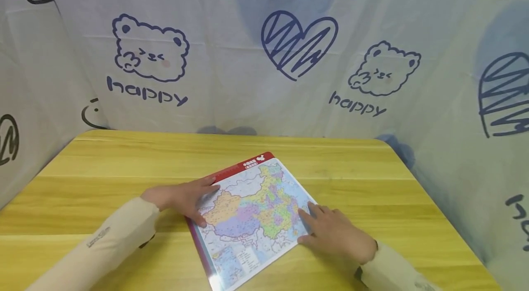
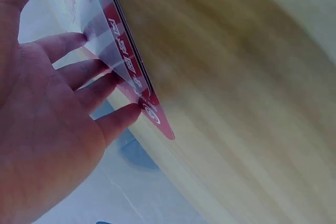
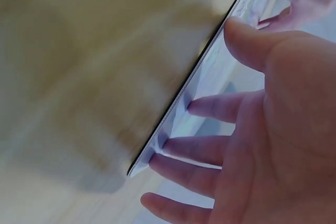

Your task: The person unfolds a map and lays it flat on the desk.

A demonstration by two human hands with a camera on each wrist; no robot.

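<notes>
A thin, flat map board (image 1: pixel 252 213) lies turned at an angle on the table, its coloured regions facing up. A red strip with white lettering runs along its far edge. At its left corner and side rests my left hand (image 1: pixel 188 197), fingers spread and fairly straight; the left wrist view shows the fingertips on the red border (image 2: pixel 126 59). My right hand (image 1: pixel 336 233) lies at the opposite edge, also with fingers spread. In the right wrist view several fingertips (image 3: pixel 197 106) touch the board's surface near its thin dark edge, and the thumb lies along that edge.
The table (image 1: pixel 136 158) has a yellow wood-grain top with rounded far corners. Behind it and along both sides hangs a pale cloth (image 1: pixel 231 89) printed with blue hearts, bear faces and the word "happy".
</notes>
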